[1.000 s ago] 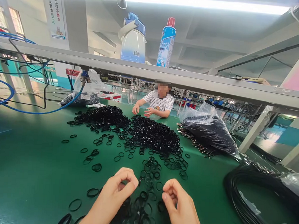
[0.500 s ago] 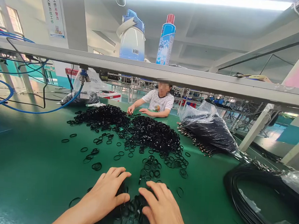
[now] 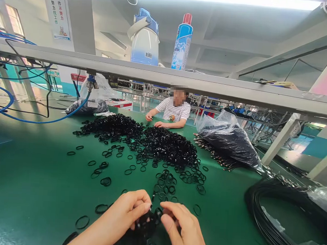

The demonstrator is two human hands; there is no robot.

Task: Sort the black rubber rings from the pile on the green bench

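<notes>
My left hand [image 3: 127,211] and my right hand [image 3: 179,224] meet low in the head view, just above the green table [image 3: 31,174]. Both pinch the same small bunch of black rubber rings [image 3: 147,223], fingers curled round it. More loose black rings [image 3: 166,182] lie scattered just beyond my fingers. A large heap of black rings [image 3: 151,142] covers the middle of the table.
A person in a striped shirt [image 3: 173,110] sits across the table, hands at the heap's far edge. A plastic bag of dark parts [image 3: 229,140] lies at right, coiled black cable [image 3: 281,210] at the near right. Blue hoses [image 3: 44,121] hang left. A jug and spray can stand on the shelf.
My hands were flat on the rings half a second ago. Now they have lifted and pinched a bunch of rings between them. The person opposite raised one hand.
</notes>
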